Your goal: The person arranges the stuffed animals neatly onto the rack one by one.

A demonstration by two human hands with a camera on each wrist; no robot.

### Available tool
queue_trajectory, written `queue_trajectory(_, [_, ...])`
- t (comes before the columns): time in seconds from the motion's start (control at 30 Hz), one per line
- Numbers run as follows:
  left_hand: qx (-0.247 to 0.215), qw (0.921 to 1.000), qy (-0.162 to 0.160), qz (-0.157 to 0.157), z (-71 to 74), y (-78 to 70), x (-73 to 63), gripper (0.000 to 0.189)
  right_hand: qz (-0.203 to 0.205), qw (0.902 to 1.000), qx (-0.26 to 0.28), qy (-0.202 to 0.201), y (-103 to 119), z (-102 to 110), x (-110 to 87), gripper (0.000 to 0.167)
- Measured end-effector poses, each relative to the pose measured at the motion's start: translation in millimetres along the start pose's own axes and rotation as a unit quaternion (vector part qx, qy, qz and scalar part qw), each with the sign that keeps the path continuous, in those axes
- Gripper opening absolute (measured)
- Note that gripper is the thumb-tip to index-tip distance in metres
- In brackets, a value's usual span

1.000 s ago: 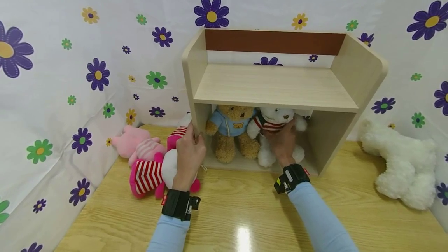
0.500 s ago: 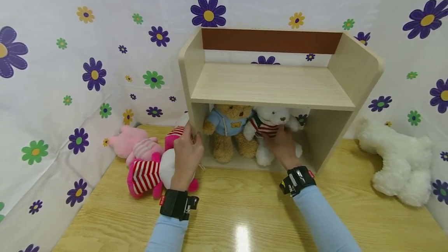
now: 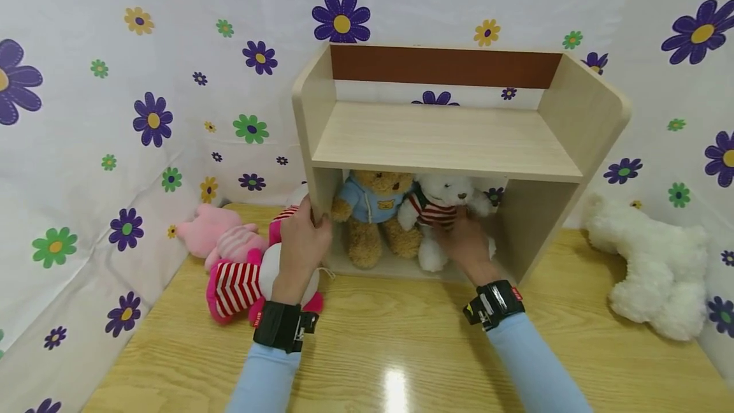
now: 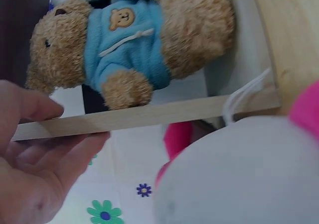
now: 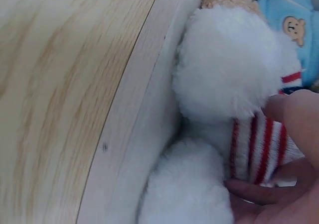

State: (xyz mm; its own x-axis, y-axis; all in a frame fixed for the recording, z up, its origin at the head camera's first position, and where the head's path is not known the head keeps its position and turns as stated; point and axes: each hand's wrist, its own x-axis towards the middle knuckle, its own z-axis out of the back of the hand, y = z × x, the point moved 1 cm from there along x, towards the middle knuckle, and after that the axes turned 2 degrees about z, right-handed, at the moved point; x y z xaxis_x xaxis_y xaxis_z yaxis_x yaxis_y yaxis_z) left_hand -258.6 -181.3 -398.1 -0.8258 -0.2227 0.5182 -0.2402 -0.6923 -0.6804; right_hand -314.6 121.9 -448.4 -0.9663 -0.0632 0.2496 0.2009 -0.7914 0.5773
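Observation:
A small pale-wood shelf unit (image 3: 447, 136) stands on the table. My left hand (image 3: 301, 244) grips the front edge of its left side panel (image 4: 149, 117), thumb on the inner face and fingers on the outer. In the lower compartment, a white teddy bear (image 3: 438, 212) in a red-and-white striped sweater sits upright. My right hand (image 3: 467, 244) holds its body, with the thumb and fingers at the sweater (image 5: 259, 144) in the right wrist view. Beside it on the left sits a brown teddy bear (image 3: 373, 202) in a blue hoodie, its head partly hidden by the upper board.
Left of the shelf lie a pink plush pig (image 3: 209, 231) and a white-and-pink plush toy (image 3: 235, 289) with red-striped parts, partly behind my left hand. A fluffy white plush (image 3: 659, 273) lies on the right. Flowered cloth (image 3: 395, 5) hangs behind the wooden table (image 3: 436, 349).
My right wrist has shifted slightly to the right while the hand stays at the white teddy bear. My left hand has moved a little down and left on the panel. The view has shifted slightly.

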Motion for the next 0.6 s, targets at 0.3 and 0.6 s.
queue_trajectory(0.3, [0.003,0.9996,0.016,0.024,0.5,-0.6,9.2,0.038,-0.030,0.9934,-0.054,0.097,-6,14,-15.2,0.110])
queue_trajectory(0.6, [0.003,0.9995,0.019,0.023,-6.3,-2.6,5.3,0.040,-0.034,0.9829,-0.018,0.180,-14,8,-7.9,0.124])
